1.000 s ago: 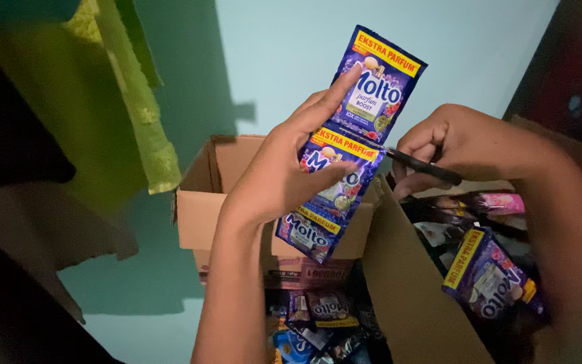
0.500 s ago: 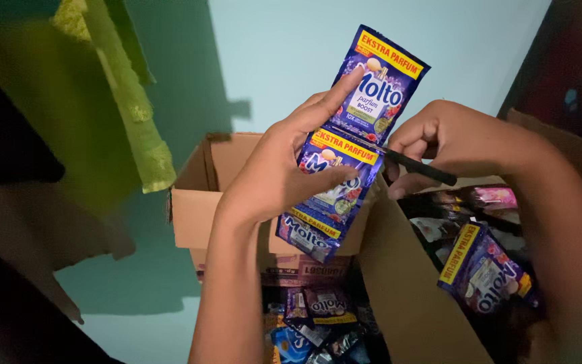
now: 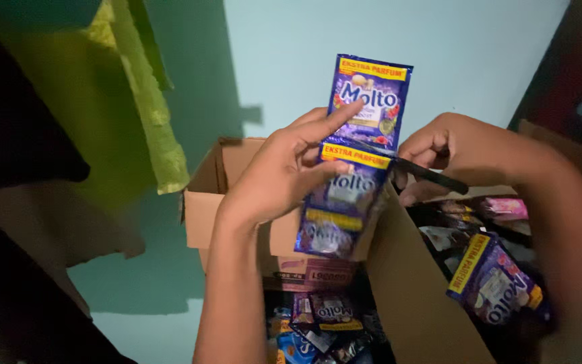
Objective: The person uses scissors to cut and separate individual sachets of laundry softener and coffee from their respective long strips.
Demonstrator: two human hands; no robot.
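Head view, left hand with fingers pinched on a strip of purple sachets at centre, right hand at 3 o'clock, fingers curled around black scissors touching the strip, open cardboard box beneath, loose purple sachet at 4 o'clock

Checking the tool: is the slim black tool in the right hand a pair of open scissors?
No: the right hand pinches a single slim black stick-like tool against the purple sachet strip.
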